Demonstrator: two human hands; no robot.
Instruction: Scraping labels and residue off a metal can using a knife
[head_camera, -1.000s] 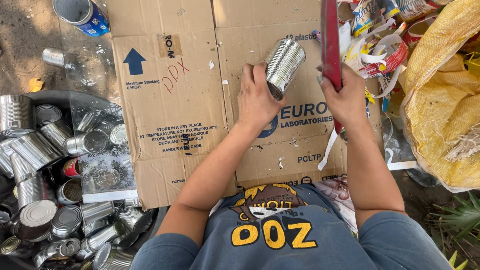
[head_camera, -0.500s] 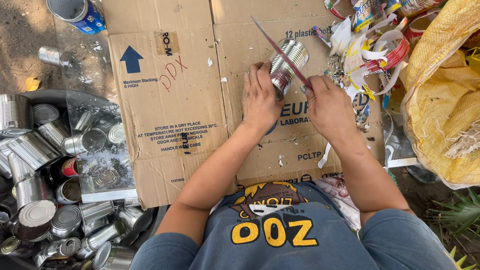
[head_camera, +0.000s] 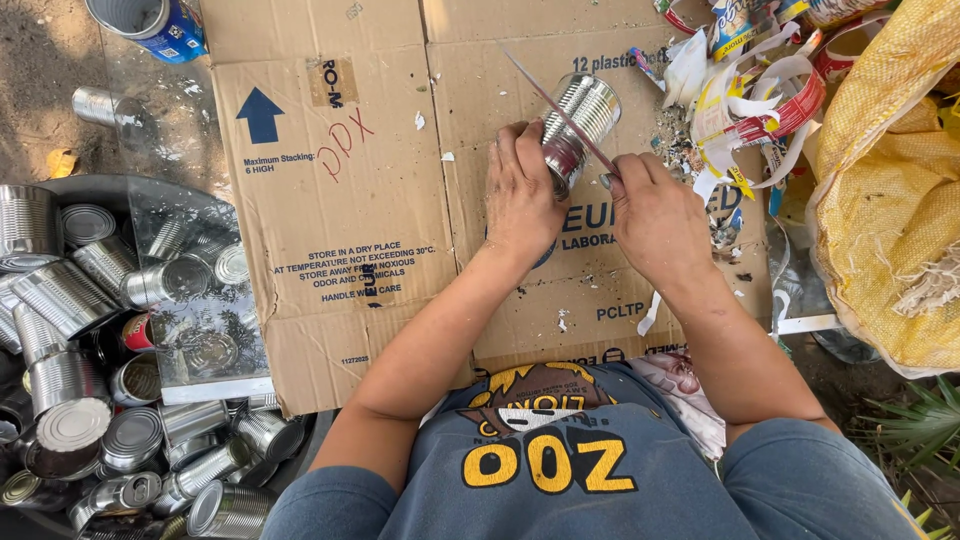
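1. Outdoors, worked over flattened cardboard (head_camera: 340, 200) on bare dirt.
2. Gripped tin can (head_camera: 578, 130) in left hand (head_camera: 522, 192), above the cardboard.
3. Clenched thin blade (head_camera: 560, 110) in right hand (head_camera: 660, 215), laid across the can.
4. Heaped bare cans (head_camera: 70, 300) left, torn labels (head_camera: 760, 100) right.

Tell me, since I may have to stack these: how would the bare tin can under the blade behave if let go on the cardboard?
The tin can lies on its side, so it would probably roll across the flat cardboard once the left hand releases it. Open and seemingly empty, it is likely light. Its ribbed metal wall looks stiff, though smooth enough to slip.
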